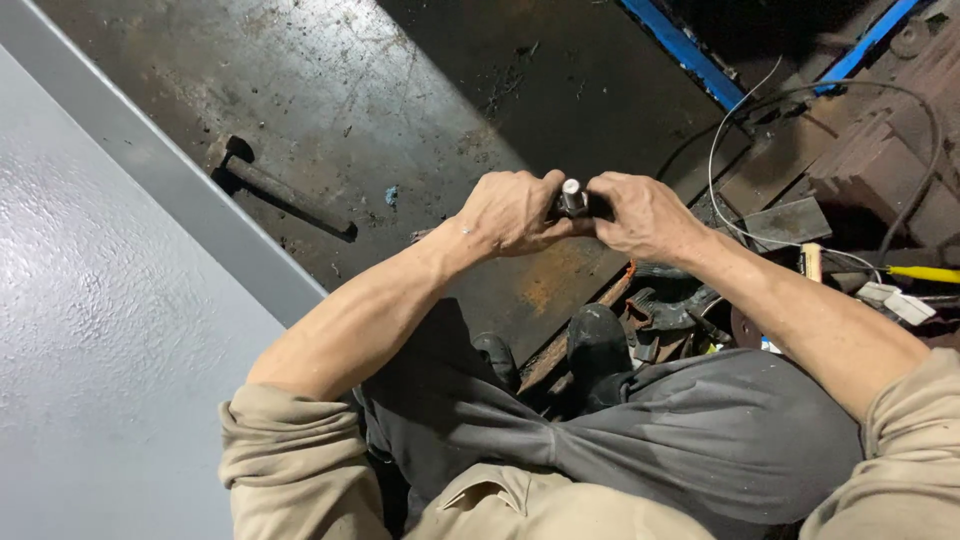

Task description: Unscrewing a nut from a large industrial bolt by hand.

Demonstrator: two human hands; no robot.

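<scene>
A short metal rod point(572, 196) is gripped between both hands, left hand point(512, 213) and right hand point(643, 215) clenched around it. Its pale end is seen between the thumbs, axis pointing toward the camera.

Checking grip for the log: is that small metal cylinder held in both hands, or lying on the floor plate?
Held. The metal cylinder sits between the left hand and right hand, fingers closed around it, above the dark floor plate.
</scene>
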